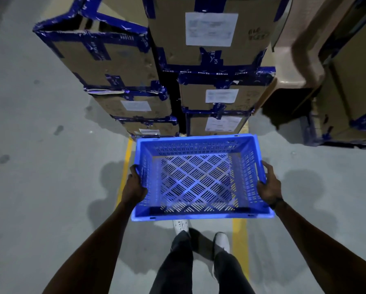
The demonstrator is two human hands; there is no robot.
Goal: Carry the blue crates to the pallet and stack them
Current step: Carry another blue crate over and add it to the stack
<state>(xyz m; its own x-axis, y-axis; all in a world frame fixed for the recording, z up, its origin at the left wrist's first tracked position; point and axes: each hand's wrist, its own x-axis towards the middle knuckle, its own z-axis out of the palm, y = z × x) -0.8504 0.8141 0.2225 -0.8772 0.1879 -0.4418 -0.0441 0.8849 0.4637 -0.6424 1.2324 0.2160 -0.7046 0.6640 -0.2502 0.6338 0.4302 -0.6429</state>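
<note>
Hands first: left hand (136, 183) wraps the left short-side rim of the blue crate (199, 179), fingers curled over the edge, thumb on the outer wall. Right hand (268, 184) clamps the opposite rim the same way; dark band on that wrist. Both arms bare and stretched forward.

Crate is empty, held in the air, open side up, roughly level, long axis across the body. Slotted walls, diamond-pattern perforated floor; grey concrete floor (39, 166) shows through the slots.

Below the crate: person's dark trousers and white shoes (222, 240), one foot ahead of the other, partly hidden under the crate's near edge. Two yellow floor lines (239, 240) run forward, one under the crate's left side, one under its right, both partly covered by it.

Directly beyond the crate's far rim: two stacks of cardboard boxes (211, 39) sealed with blue printed tape, white paper labels on the faces. Left stack's top box (92, 35) is open, flaps up. Dark gap between the two stacks. This stack blocks the straight path ahead of the crate.

Right of the crate, further off: tan moulded plastic object (298, 49), can't tell what it is, and more taped cartons (352, 85) behind it. Left of the crate: open floor with dark scuff marks.

Pallet can't be made out in this view.
</note>
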